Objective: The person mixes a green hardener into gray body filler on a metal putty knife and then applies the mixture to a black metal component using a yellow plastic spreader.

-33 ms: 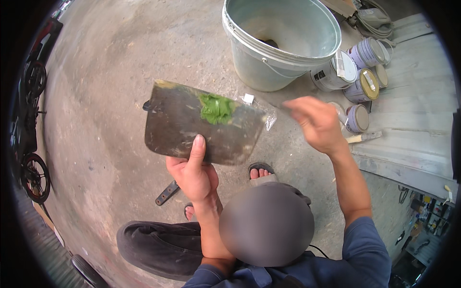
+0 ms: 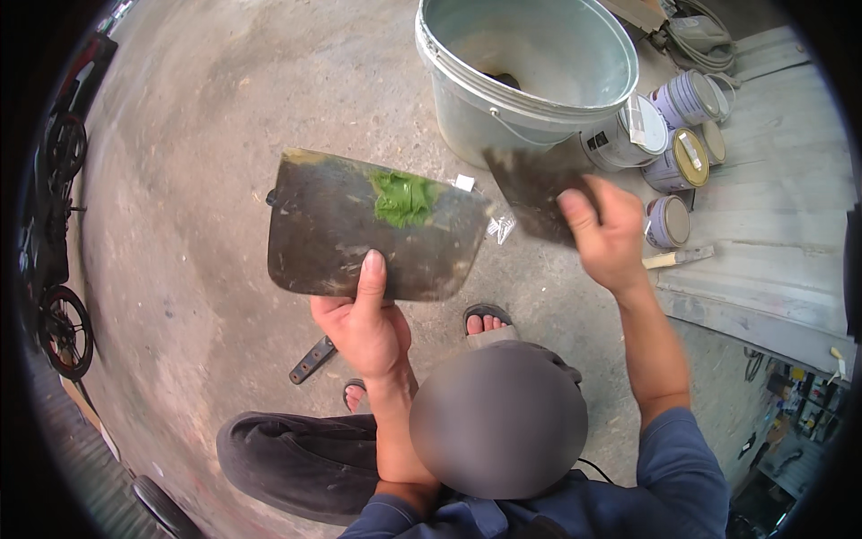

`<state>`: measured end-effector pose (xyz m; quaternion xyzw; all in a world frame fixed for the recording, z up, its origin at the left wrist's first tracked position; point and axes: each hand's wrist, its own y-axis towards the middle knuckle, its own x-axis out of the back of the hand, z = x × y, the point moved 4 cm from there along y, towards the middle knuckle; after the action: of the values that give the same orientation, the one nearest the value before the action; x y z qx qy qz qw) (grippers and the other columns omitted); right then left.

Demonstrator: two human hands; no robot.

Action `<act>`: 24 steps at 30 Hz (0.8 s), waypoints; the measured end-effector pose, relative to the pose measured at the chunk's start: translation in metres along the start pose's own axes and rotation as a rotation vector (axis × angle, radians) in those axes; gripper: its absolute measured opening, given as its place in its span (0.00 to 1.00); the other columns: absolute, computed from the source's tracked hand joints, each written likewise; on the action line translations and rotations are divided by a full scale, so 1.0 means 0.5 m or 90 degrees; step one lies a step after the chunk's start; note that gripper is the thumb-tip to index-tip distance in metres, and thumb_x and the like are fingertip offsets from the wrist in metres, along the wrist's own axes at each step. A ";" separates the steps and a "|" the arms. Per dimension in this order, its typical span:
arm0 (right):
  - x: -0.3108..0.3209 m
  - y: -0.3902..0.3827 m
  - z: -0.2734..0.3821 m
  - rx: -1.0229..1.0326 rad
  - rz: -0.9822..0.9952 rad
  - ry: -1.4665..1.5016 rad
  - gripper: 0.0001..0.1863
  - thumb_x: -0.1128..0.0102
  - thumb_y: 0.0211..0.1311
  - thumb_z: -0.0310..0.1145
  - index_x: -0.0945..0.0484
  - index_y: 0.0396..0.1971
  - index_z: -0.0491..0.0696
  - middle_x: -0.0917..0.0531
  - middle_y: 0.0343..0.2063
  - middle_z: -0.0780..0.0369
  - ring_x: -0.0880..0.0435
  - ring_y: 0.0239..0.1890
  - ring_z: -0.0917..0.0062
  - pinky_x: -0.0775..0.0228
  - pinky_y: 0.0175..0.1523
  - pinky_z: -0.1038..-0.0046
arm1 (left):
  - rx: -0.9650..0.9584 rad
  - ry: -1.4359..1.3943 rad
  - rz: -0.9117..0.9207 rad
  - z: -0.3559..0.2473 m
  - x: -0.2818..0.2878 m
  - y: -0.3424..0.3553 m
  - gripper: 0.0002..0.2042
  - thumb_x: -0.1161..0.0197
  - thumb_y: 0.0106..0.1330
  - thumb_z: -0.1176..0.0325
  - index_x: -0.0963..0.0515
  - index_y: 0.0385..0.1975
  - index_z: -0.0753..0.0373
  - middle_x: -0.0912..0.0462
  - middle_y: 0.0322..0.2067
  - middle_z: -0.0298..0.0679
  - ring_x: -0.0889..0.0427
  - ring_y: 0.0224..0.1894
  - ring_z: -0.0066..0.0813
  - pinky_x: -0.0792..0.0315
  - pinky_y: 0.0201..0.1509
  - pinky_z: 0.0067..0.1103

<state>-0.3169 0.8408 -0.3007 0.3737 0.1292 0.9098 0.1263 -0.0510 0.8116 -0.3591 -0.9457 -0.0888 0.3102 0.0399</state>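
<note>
My left hand grips the lower edge of a dark, worn flat board, thumb on top and fingers beneath. A mound of green paste sits on the board's upper right part. To the right, my right hand is closed on a dark flat plate, blurred by motion and held apart from the board. Its thumb lies on the visible face; the fingers behind are partly hidden.
A large pale bucket stands ahead on the concrete floor, with several paint cans to its right. A wooden-handled brush lies nearby. A dark strip with holes lies near my left wrist. Clear plastic scraps lie beyond the board.
My right hand has turned the dark plate from nearly edge-on, so its broad face now shows. The board in my left hand has shifted slightly left.
</note>
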 end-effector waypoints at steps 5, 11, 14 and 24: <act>-0.136 -0.029 -0.015 -0.268 -0.110 0.565 0.13 0.44 0.74 0.35 0.19 0.43 0.40 0.15 0.35 0.66 0.21 0.34 0.86 0.28 0.39 0.80 | -0.135 0.021 -0.015 0.015 -0.024 -0.029 0.10 0.37 0.66 0.82 0.21 0.47 0.70 0.17 0.44 0.40 0.20 0.43 0.23 0.27 0.53 0.21; -0.221 -0.037 -0.025 -0.433 -0.046 0.883 0.13 0.45 0.74 0.36 0.21 0.46 0.42 0.15 0.41 0.63 0.18 0.41 0.83 0.25 0.47 0.77 | -0.210 0.167 0.048 0.031 -0.039 -0.056 0.11 0.39 0.70 0.77 0.22 0.49 0.71 0.17 0.47 0.41 0.20 0.48 0.24 0.29 0.54 0.21; -0.217 -0.020 -0.012 -0.450 -0.044 0.906 0.13 0.45 0.74 0.36 0.20 0.45 0.42 0.15 0.40 0.64 0.18 0.40 0.84 0.25 0.46 0.78 | -0.237 0.304 0.101 0.026 -0.036 -0.058 0.13 0.40 0.72 0.73 0.24 0.52 0.72 0.19 0.49 0.41 0.21 0.49 0.25 0.30 0.57 0.22; -0.037 0.012 0.043 -0.015 -0.201 0.267 0.09 0.42 0.66 0.22 0.19 0.44 0.41 0.13 0.38 0.61 0.16 0.41 0.79 0.25 0.49 0.74 | 0.120 0.013 0.021 0.040 0.014 0.013 0.17 0.38 0.66 0.80 0.28 0.55 0.70 0.20 0.51 0.45 0.19 0.50 0.30 0.27 0.57 0.26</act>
<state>-0.2897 0.8322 -0.2960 0.1506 0.1984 0.9379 0.2413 -0.0565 0.8072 -0.3801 -0.9421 -0.0435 0.3084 0.1244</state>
